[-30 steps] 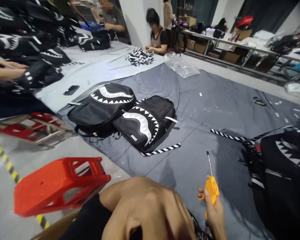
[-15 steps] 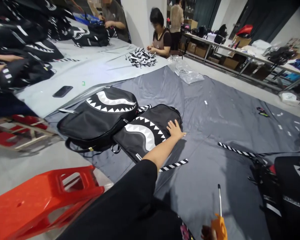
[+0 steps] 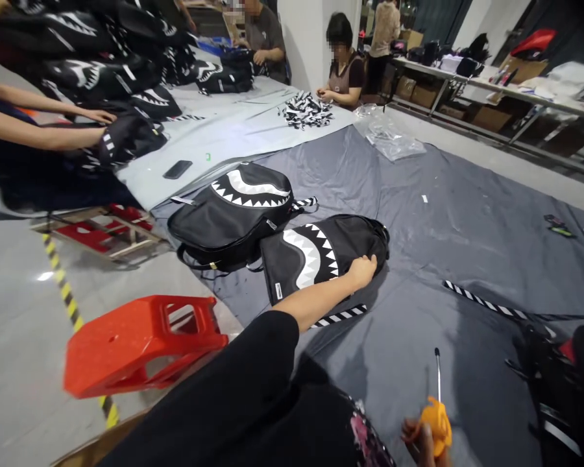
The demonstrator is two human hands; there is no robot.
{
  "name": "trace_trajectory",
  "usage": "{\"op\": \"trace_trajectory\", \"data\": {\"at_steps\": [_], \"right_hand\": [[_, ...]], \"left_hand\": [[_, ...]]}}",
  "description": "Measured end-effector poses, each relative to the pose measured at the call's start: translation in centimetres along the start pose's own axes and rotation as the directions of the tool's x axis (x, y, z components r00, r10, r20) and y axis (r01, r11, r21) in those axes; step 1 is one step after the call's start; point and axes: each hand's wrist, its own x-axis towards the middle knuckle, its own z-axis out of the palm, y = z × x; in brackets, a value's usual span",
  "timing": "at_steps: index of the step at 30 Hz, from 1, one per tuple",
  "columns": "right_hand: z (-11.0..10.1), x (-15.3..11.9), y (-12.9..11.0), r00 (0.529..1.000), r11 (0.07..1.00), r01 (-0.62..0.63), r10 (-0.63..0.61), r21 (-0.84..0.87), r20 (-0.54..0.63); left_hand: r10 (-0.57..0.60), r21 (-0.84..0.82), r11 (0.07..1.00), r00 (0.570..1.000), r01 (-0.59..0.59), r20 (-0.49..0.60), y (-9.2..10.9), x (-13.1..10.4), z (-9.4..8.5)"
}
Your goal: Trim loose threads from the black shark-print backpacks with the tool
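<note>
My left hand (image 3: 363,271) is closed on the near side of a black backpack (image 3: 292,250) with a white shark-mouth print, which lies flat on the grey cloth. A second shark-mouth backpack (image 3: 224,217) lies to its left, close against it. In my right hand (image 3: 421,441), at the bottom edge, is an orange-handled tool (image 3: 437,421) with a thin metal rod and a dark tip pointing away from me. Part of that hand is cut off by the frame. A black-and-white striped strap (image 3: 343,316) sticks out beside the held backpack.
Another striped strap (image 3: 484,299) leads to dark bags (image 3: 559,389) at right. A red plastic stool (image 3: 121,344) stands on the floor at left. Across the table are a phone (image 3: 178,169), a strap pile (image 3: 306,110) and clear plastic (image 3: 394,139). Co-workers handle items at the far side.
My left hand has gone from spread fingers on the backpack to a closed grip on its near side. That backpack has turned slightly. The view has swung left; the right hand still holds the orange-handled tool.
</note>
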Motion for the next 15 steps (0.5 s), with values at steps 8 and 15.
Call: {"op": "trace_trajectory", "data": {"at_steps": [8,15], "right_hand": [[-4.4,0.5,-0.7,0.993,0.985,-0.091,0.101,0.149,-0.057],[-7.7,-1.4,-0.4,0.983,0.965,-0.021,0.068,0.263,-0.169]], "left_hand": [[0.103,-0.450,0.794,0.821,-0.408,-0.562,6.6,-1.0,-12.1],[-0.512,-0.844,0.236,0.677,-0.481,-0.529,4.7,-7.0,-9.8]]}}
